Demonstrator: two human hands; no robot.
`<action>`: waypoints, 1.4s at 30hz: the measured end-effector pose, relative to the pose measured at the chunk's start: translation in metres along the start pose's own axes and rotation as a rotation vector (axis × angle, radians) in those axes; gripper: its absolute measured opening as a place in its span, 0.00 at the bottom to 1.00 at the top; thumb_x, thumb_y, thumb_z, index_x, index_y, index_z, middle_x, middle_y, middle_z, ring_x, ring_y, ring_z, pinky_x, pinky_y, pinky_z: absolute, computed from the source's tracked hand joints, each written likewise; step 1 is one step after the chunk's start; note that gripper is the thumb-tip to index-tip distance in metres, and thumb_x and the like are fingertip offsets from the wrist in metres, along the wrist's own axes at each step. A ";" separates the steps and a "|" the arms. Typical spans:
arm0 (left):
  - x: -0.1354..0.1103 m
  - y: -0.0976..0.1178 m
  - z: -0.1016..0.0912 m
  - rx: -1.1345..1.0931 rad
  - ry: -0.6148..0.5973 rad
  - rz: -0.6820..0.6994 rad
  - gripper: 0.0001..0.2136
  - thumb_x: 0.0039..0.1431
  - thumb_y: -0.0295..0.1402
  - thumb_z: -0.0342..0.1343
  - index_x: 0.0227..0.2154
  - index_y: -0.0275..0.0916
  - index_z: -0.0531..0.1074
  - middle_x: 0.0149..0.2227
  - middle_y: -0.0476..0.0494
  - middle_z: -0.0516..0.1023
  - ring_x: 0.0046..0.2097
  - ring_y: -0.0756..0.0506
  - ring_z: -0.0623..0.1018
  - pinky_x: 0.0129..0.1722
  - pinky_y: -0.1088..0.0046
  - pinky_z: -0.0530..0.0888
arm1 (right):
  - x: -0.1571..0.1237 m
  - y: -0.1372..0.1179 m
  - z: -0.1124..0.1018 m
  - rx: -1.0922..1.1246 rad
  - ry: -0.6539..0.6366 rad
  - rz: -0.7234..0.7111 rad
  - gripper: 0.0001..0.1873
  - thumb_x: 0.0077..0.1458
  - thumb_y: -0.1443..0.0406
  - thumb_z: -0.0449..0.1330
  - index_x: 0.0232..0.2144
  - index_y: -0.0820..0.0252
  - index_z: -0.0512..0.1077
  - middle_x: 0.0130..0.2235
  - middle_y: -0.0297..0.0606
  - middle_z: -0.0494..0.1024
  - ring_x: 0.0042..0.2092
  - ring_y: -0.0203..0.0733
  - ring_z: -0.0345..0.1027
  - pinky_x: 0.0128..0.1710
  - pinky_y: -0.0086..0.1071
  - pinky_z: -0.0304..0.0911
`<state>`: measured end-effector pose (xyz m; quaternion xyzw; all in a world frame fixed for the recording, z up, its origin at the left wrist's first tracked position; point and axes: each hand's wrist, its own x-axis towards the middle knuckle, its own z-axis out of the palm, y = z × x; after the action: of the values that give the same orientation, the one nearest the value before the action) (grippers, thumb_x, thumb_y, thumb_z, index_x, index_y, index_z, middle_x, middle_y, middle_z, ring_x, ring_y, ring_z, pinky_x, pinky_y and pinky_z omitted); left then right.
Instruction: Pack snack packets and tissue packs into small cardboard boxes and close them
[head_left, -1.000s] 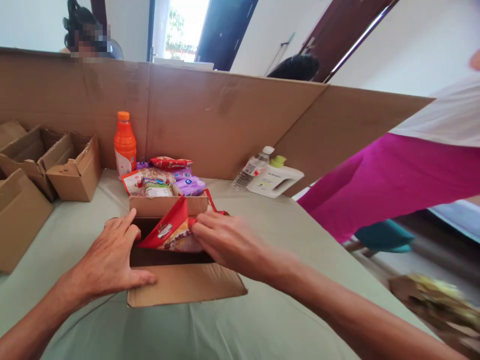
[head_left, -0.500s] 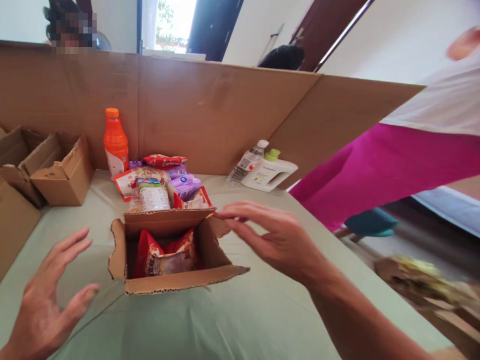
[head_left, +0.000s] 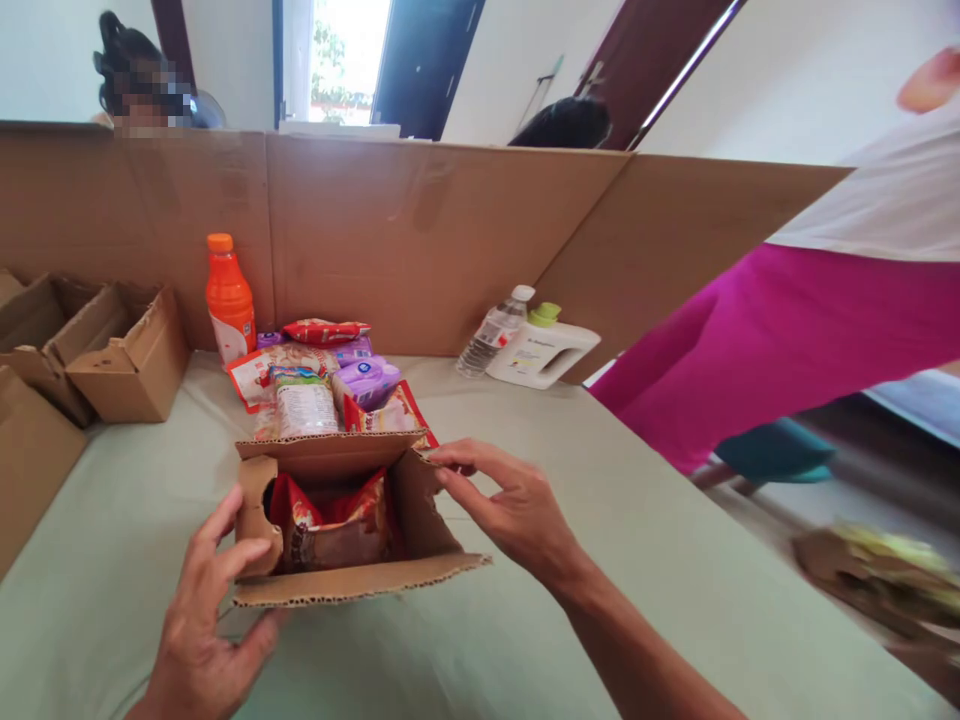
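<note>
In the middle of the table stands a small open cardboard box (head_left: 352, 585) with its flaps up. Inside it lies a red snack packet (head_left: 341, 535) with a partly clear front. My left hand (head_left: 210, 600) is at the box's left side, fingers spread and touching the left flap, which leans inward; the thumb is below the front edge. At the back right corner my right hand (head_left: 510, 500) pinches the right flap between thumb and fingers. Just behind the box is a heap with another red packet (head_left: 390, 410), a clear printed packet (head_left: 306, 405) and purple packs (head_left: 367, 380).
An orange drink bottle (head_left: 229, 300) stands behind the heap. Cardboard boxes (head_left: 124, 375) line the left side. A water bottle (head_left: 495, 335) leans by a white jug (head_left: 544, 355) against the cardboard wall (head_left: 442, 250). A person in pink trousers (head_left: 720, 340) is at the right.
My left hand has moved right onto the box's left flap, which now tilts inward. My right hand stays at the right flap, a little lower in view. The camera has tipped slightly upward.
</note>
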<state>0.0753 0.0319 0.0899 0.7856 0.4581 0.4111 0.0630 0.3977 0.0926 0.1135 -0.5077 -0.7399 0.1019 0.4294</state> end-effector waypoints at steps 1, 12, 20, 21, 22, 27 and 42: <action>0.001 0.001 0.000 0.010 0.003 0.021 0.14 0.62 0.27 0.56 0.50 0.45 0.69 0.66 0.36 0.64 0.64 0.36 0.70 0.57 0.53 0.76 | 0.000 -0.002 -0.001 -0.014 -0.042 -0.050 0.09 0.63 0.63 0.57 0.39 0.55 0.79 0.40 0.40 0.84 0.41 0.45 0.78 0.43 0.40 0.73; 0.015 0.000 -0.004 -0.029 -0.015 -0.164 0.08 0.66 0.35 0.53 0.46 0.45 0.73 0.53 0.43 0.78 0.58 0.40 0.76 0.57 0.55 0.76 | -0.005 -0.001 -0.023 0.095 -0.199 -0.050 0.19 0.69 0.55 0.49 0.51 0.52 0.76 0.52 0.43 0.80 0.54 0.50 0.75 0.54 0.47 0.70; 0.015 -0.003 0.014 0.026 0.151 -0.251 0.23 0.66 0.39 0.55 0.62 0.46 0.60 0.56 0.38 0.73 0.53 0.40 0.78 0.53 0.55 0.78 | -0.001 -0.006 -0.013 -0.061 -0.088 -0.167 0.41 0.63 0.50 0.58 0.71 0.54 0.49 0.70 0.53 0.56 0.69 0.58 0.53 0.61 0.54 0.61; 0.014 -0.003 0.014 0.047 0.159 -0.211 0.25 0.66 0.37 0.55 0.63 0.47 0.59 0.59 0.37 0.70 0.56 0.39 0.76 0.55 0.52 0.76 | 0.002 -0.006 -0.008 -0.075 -0.139 -0.202 0.40 0.63 0.50 0.58 0.70 0.56 0.51 0.69 0.54 0.60 0.68 0.58 0.56 0.62 0.54 0.61; 0.013 -0.003 0.013 0.066 0.163 -0.182 0.26 0.66 0.36 0.55 0.65 0.49 0.57 0.62 0.36 0.67 0.59 0.37 0.73 0.58 0.48 0.74 | 0.004 -0.005 -0.003 -0.082 -0.206 -0.236 0.37 0.63 0.50 0.58 0.68 0.57 0.56 0.66 0.54 0.65 0.66 0.57 0.60 0.61 0.54 0.61; 0.010 -0.012 0.008 0.040 -0.005 -0.196 0.21 0.68 0.34 0.49 0.63 0.50 0.62 0.71 0.39 0.55 0.68 0.34 0.64 0.61 0.47 0.71 | -0.003 0.002 0.006 -0.094 -0.418 -0.302 0.26 0.65 0.51 0.56 0.59 0.58 0.70 0.56 0.52 0.76 0.61 0.56 0.67 0.60 0.55 0.62; -0.018 -0.032 0.007 -0.018 0.124 -0.189 0.17 0.68 0.35 0.47 0.57 0.48 0.71 0.69 0.47 0.62 0.66 0.42 0.67 0.68 0.59 0.62 | -0.028 -0.002 0.037 0.135 -0.495 -0.123 0.51 0.56 0.37 0.57 0.71 0.56 0.51 0.72 0.56 0.44 0.72 0.60 0.44 0.66 0.53 0.52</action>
<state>0.0547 0.0386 0.0594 0.7113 0.5295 0.4552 0.0802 0.3725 0.0789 0.0775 -0.3916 -0.8434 0.2456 0.2738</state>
